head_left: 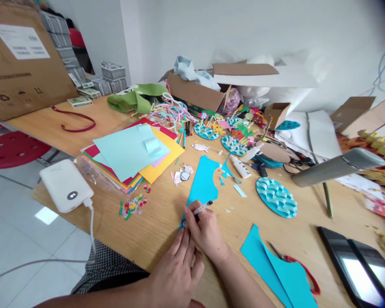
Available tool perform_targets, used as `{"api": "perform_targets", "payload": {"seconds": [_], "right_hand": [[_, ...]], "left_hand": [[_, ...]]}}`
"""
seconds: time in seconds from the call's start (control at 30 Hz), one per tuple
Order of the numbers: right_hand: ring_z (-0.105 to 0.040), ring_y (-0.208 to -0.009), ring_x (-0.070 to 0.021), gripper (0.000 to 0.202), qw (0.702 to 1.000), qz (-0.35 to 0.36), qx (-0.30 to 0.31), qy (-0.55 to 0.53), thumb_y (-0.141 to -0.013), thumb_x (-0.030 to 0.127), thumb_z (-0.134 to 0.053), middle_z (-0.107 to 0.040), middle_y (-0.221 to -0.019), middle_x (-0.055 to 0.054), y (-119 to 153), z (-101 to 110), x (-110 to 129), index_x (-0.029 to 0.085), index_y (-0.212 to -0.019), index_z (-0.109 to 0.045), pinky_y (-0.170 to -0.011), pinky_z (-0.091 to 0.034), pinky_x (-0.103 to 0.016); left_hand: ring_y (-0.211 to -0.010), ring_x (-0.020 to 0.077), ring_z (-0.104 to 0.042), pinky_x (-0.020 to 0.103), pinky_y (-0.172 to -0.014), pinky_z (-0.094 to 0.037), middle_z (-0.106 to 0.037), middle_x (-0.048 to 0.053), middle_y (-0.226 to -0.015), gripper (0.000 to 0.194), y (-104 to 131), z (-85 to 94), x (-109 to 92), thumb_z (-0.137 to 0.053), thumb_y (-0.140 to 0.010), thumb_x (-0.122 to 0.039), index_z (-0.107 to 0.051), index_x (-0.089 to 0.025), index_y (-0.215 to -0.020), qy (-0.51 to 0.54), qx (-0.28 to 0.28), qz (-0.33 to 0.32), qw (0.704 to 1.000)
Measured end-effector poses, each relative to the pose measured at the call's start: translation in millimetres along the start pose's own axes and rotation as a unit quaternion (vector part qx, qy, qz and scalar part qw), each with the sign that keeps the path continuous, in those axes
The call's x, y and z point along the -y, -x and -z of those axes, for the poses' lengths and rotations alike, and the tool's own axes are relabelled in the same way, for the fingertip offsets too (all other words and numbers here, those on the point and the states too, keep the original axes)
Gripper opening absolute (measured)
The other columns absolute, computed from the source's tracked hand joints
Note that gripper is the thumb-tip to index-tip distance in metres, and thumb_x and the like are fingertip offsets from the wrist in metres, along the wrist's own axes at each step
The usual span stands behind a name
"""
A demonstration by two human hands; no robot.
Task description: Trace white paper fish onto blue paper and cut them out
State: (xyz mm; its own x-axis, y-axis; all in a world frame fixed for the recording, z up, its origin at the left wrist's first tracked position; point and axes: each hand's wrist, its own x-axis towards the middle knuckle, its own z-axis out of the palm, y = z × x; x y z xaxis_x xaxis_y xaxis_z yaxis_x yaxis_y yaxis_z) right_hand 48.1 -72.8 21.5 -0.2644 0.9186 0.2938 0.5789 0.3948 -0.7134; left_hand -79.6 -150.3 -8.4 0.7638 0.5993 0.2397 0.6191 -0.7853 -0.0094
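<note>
My right hand [210,233] grips a white marker pen [202,208] with a dark end, over the near end of a blue paper sheet [202,182]. Stretched out beside it, my left hand [176,267] rests its fingertips at the lower edge of that sheet. Just above those fingertips is a small dark-outlined paper cutout [184,223], mostly covered by the hands. Several paper fish cutouts [183,174] lie left of the sheet, and another fish cutout [200,147] lies above it. The pen's tip is hidden by my fingers.
Coloured paper [125,149] is stacked left, near paper confetti [133,206] and a white power bank [66,186]. At right are a patterned oval [276,197], red-handled scissors [312,278] by folded blue paper [276,267], a glue bottle [240,167], a steel flask [336,167] and a black tablet [356,265].
</note>
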Motion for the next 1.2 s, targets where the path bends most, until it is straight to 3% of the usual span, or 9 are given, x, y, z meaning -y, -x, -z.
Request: {"api": "perform_targets", "payload": {"seconds": [0.67, 1.2], "right_hand": [[-0.045, -0.048, -0.0112, 0.027, 1.0, -0.01, 0.001, -0.004, -0.097, 0.029, -0.042, -0.045, -0.057, 0.004, -0.3, -0.3, -0.7, 0.023, -0.071, -0.042, -0.051, -0.036, -0.023], [-0.038, -0.044, -0.0092, 0.027, 0.999, -0.041, -0.016, -0.008, -0.096, 0.027, -0.044, -0.04, -0.055, 0.007, -2.0, 2.3, -4.7, 0.022, -0.07, -0.042, -0.048, -0.031, -0.022]], "left_hand": [[-0.125, 0.0397, -0.046, 0.051, -0.111, -0.003, -0.058, 0.03, -0.124, 0.091, 0.0, 0.9, 0.4, -0.026, -0.081, -0.081, -0.057, -0.002, -0.113, 0.001, -0.001, -0.006, 1.0], [-0.124, 0.0424, -0.047, 0.052, -0.113, -0.006, -0.062, 0.03, -0.117, 0.089, -2.4, 0.1, -0.2, -0.025, -0.078, -0.084, -0.058, -0.005, -0.103, -0.026, -0.073, 0.01, 0.997]]}}
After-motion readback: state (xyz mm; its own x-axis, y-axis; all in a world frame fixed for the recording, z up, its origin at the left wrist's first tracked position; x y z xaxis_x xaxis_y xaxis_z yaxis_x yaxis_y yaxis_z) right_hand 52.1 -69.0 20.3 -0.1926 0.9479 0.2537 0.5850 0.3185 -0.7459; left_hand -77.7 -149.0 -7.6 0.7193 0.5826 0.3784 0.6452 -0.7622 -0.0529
